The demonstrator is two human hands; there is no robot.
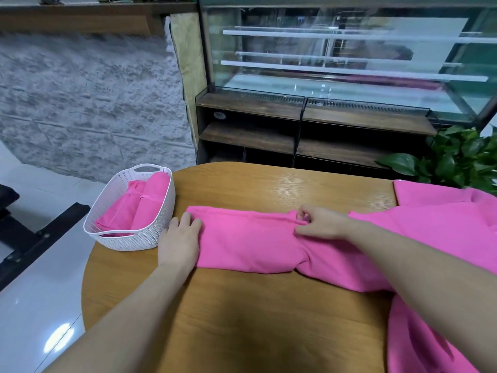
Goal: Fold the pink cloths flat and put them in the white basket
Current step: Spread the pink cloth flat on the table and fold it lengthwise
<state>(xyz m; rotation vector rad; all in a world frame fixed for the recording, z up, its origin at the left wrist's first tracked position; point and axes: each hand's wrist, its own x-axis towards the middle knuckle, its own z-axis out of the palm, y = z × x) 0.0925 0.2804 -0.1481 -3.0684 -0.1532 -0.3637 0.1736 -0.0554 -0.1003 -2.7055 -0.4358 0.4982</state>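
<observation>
Pink cloth [250, 238] lies partly folded across the wooden surface [242, 305], just right of the white basket [150, 238], which already holds folded pink cloths [134, 208]. The left hand [178, 240] presses flat, fingers straight, on the cloth's left end, while the right hand [320, 220] pinches a folded edge. The person should probably keep the left end pinned and draw the fold square, smoothing creases before lifting.

Left hand [179, 239] flat, fingers straight — right hand [320, 221] curled in a pinching grip (both forearms outstretched).
</observation>
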